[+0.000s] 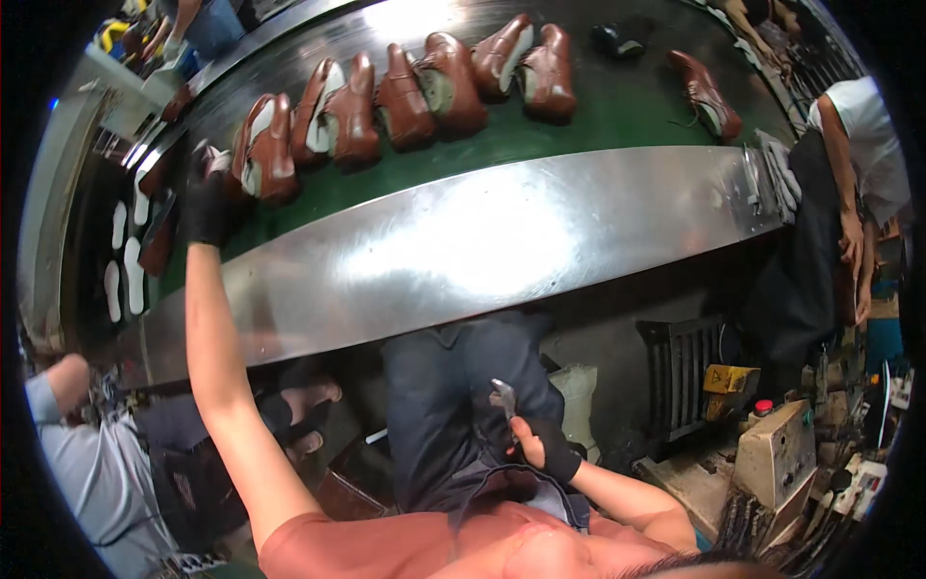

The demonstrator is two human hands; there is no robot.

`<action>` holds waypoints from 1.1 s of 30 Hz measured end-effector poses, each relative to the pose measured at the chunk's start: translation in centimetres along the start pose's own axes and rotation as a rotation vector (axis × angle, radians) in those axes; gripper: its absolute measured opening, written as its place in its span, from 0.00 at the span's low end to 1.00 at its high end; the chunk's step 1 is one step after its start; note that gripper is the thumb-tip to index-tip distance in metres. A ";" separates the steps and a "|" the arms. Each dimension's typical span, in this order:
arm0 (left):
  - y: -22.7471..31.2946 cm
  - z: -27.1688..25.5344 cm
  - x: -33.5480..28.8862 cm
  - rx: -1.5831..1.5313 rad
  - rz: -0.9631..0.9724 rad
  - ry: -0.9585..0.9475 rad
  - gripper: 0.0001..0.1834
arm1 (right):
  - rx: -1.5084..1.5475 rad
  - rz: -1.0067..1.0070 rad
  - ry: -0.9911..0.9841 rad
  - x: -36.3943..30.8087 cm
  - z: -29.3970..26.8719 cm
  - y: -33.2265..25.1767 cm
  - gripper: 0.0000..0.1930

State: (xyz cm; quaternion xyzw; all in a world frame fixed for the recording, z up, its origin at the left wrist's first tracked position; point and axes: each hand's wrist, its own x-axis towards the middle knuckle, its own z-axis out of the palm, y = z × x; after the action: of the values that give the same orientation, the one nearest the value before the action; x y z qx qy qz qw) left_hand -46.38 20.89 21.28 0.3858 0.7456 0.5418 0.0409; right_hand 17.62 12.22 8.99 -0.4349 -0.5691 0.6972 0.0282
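Observation:
My left hand [205, 198], in a black glove with bare fingertips, reaches over the green conveyor belt [627, 125] at the left end of a row of brown leather shoes. Closest to it on the right is a brown shoe [268, 159]; another brown shoe [157, 249] lies on its left. Its fingers are partly hidden, so whether they grip anything is unclear. Over my lap, my right hand [542, 448], also in a black glove, is closed round the handle of a metal tool [503, 396] that looks like pincers, its head pointing up.
A shiny metal ledge [405, 251] runs between me and the belt. White insoles [133, 275] lie at the left. One brown shoe [709, 96] and a black object [617, 41] are farther right. A control box [775, 454] stands lower right; other people are on both sides.

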 end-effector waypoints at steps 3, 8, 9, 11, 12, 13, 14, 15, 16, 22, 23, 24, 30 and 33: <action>5.3 13.1 -3.2 0.076 0.474 -0.412 0.20 | -0.026 -0.084 -0.049 -0.5 -0.6 -2.5 0.24; 12.3 35.4 -11.8 -0.066 0.270 -0.460 0.33 | 0.008 0.001 -0.038 -0.9 -1.5 -3.3 0.22; 12.4 39.0 -10.7 0.019 0.426 -0.271 0.34 | -0.077 -0.062 -0.061 -0.7 -2.1 -2.6 0.21; 11.0 44.4 -6.3 0.140 0.473 -0.069 0.36 | -0.128 -0.183 -0.056 -0.6 -2.5 -1.4 0.16; 9.5 46.1 -4.0 0.258 0.454 0.001 0.36 | -0.099 -0.164 -0.066 -0.7 -2.8 -1.4 0.16; 8.1 47.2 -1.8 0.383 0.437 0.069 0.36 | -0.083 -0.146 -0.083 -0.4 -3.3 -1.4 0.16; 7.4 48.4 -0.4 0.488 0.419 0.134 0.36 | -0.072 -0.116 -0.082 -0.4 -3.7 -1.6 0.16; 7.6 49.4 0.2 0.508 0.399 0.042 0.36 | -0.056 -0.087 -0.078 -0.3 -4.1 -1.7 0.15; 8.4 49.4 0.7 0.524 0.376 -0.051 0.36 | -0.045 -0.061 -0.072 -0.3 -4.2 -1.7 0.15; 11.3 46.3 3.2 0.462 0.201 -0.349 0.39 | -0.012 -0.017 -0.092 -0.6 -4.4 -1.6 0.16; 11.3 46.5 2.3 0.439 0.179 -0.336 0.40 | 0.004 -0.017 -0.089 -0.8 -4.7 -1.6 0.16; 10.7 45.9 2.0 0.427 0.151 -0.306 0.41 | -0.007 -0.025 -0.106 -0.7 -4.4 -1.6 0.16; 14.5 46.6 -7.5 0.465 -0.025 -0.264 0.52 | -0.002 -0.051 -0.083 -0.7 -4.3 -1.0 0.17; 15.1 46.4 -9.6 0.549 -0.139 -0.121 0.49 | 0.009 -0.070 -0.107 -0.6 -3.0 0.0 0.18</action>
State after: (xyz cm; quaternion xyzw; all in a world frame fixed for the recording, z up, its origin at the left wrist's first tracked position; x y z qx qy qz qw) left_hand -9.40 52.68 11.54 0.3620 0.8853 0.2916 0.0165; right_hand 19.87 14.26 9.42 -0.3766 -0.5814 0.7208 0.0239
